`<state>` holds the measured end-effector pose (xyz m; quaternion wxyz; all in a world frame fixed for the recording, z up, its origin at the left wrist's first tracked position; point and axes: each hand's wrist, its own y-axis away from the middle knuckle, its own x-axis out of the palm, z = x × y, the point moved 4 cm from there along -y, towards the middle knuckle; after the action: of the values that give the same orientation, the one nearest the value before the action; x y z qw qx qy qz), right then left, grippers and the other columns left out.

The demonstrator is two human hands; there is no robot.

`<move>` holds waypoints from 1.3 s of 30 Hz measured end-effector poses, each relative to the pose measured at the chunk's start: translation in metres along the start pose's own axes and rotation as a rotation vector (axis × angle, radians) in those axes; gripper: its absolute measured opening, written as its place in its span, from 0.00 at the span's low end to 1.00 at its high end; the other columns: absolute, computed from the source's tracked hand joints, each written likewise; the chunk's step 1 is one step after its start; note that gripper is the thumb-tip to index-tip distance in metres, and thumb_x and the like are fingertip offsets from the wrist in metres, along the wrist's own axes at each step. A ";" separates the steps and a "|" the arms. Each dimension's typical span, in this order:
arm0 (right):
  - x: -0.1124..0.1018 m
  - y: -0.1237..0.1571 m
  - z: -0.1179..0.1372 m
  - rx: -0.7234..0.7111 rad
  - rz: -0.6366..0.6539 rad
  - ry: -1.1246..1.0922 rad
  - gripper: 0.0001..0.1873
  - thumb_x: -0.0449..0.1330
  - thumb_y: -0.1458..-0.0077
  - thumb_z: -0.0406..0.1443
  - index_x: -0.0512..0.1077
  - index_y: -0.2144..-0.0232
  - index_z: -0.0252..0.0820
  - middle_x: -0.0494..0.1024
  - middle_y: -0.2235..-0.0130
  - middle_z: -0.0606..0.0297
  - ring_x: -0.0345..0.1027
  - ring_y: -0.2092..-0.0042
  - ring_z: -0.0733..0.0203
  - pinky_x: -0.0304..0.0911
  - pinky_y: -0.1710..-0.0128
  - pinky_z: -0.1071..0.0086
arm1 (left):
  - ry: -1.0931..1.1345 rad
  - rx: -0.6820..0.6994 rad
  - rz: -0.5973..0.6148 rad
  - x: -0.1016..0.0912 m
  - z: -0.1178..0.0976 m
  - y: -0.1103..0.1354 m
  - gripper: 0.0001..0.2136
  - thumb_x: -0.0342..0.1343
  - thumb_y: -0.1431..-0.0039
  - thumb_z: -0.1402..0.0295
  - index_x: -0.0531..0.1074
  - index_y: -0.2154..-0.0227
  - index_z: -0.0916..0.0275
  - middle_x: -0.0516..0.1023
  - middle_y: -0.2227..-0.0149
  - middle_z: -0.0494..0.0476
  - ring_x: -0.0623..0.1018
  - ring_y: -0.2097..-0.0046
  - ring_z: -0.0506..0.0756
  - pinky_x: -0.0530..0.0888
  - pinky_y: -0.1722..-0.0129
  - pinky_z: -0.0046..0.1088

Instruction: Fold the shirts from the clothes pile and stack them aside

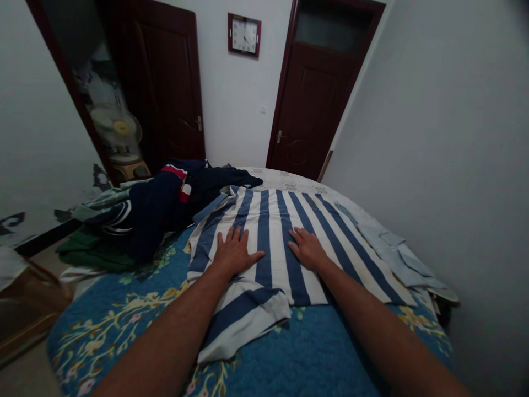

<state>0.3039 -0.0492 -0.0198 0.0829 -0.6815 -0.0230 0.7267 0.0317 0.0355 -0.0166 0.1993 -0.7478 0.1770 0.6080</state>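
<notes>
A blue-and-white striped shirt lies spread flat across the bed, its stripes running away from me. One sleeve sticks out toward me at the near left. My left hand rests palm down on the left part of the fabric, fingers spread and thumb pointing right. On the middle of the shirt lies my right hand, also flat with its fingers apart. Neither hand grips anything. At the far left end of the shirt a blue collar edge shows, partly beside the dark clothes.
A heap of dark clothes covers the bed's left side. Folded light-blue clothing lies at the right edge near the wall. Under everything is a blue floral quilt. A fan stands by the open door.
</notes>
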 end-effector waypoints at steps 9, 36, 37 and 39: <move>-0.006 0.025 -0.069 0.289 0.032 0.041 0.35 0.43 0.24 0.52 0.59 0.24 0.44 0.55 0.22 0.55 0.47 0.22 0.45 0.45 0.25 0.43 | -0.037 0.146 0.002 -0.002 -0.004 0.002 0.44 0.42 0.32 0.34 0.59 0.24 0.60 0.54 0.21 0.69 0.51 0.21 0.73 0.46 0.26 0.68; 0.003 0.024 -0.073 0.272 0.028 0.031 0.36 0.42 0.25 0.52 0.60 0.25 0.44 0.55 0.22 0.56 0.46 0.22 0.43 0.46 0.26 0.38 | -0.110 -0.186 -0.064 -0.005 0.064 -0.112 0.39 0.35 0.28 0.41 0.61 0.26 0.64 0.60 0.24 0.72 0.58 0.23 0.70 0.48 0.25 0.64; 0.004 0.024 -0.073 0.272 0.026 0.029 0.36 0.43 0.25 0.52 0.60 0.25 0.44 0.55 0.22 0.56 0.46 0.22 0.42 0.46 0.26 0.38 | -0.106 -0.188 -0.065 -0.006 0.064 -0.112 0.39 0.35 0.28 0.41 0.60 0.26 0.64 0.60 0.24 0.72 0.58 0.23 0.70 0.48 0.25 0.64; 0.004 0.024 -0.074 0.274 0.022 0.025 0.36 0.43 0.25 0.52 0.60 0.25 0.44 0.55 0.22 0.55 0.46 0.22 0.42 0.45 0.26 0.38 | -0.097 -0.185 -0.064 -0.006 0.064 -0.112 0.40 0.36 0.28 0.41 0.60 0.26 0.64 0.60 0.24 0.72 0.58 0.23 0.71 0.49 0.26 0.64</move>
<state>0.3756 -0.0778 -0.0329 0.1675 -0.6732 0.0850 0.7152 0.0334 0.1648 -0.0131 0.1571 -0.7380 0.0863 0.6506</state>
